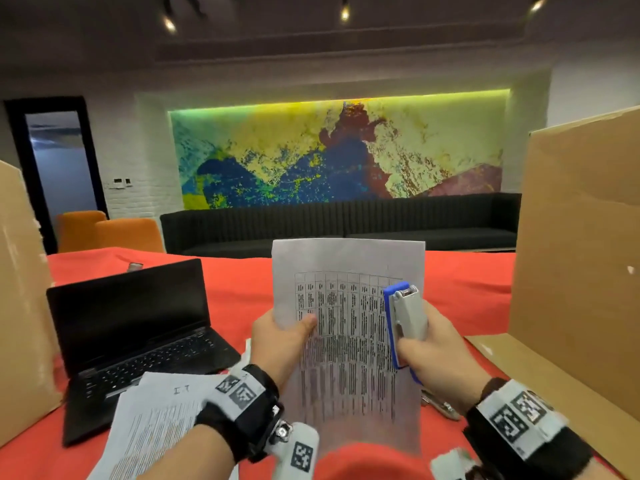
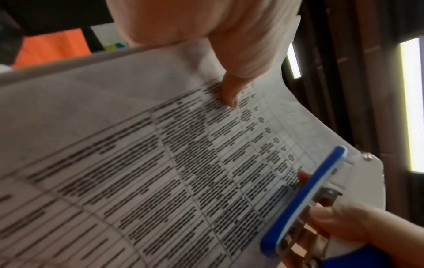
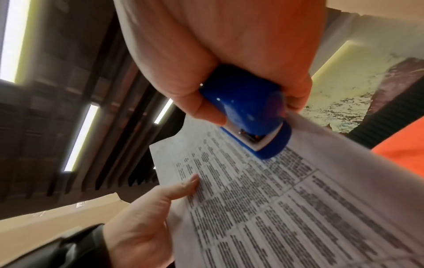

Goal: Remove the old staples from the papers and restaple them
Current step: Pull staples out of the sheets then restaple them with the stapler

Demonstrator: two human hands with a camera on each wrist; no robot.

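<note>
Holding papers (image 1: 349,327) upright above our red worktop (image 1: 242,296).
Our left hand (image 1: 277,344) pinches their left edge; our right hand (image 1: 436,355) grips the blue stapler (image 1: 403,323) at their right edge.

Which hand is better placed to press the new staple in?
Probably the right hand: it grips the blue stapler at the papers' right edge. The left hand only holds the papers up.
</note>
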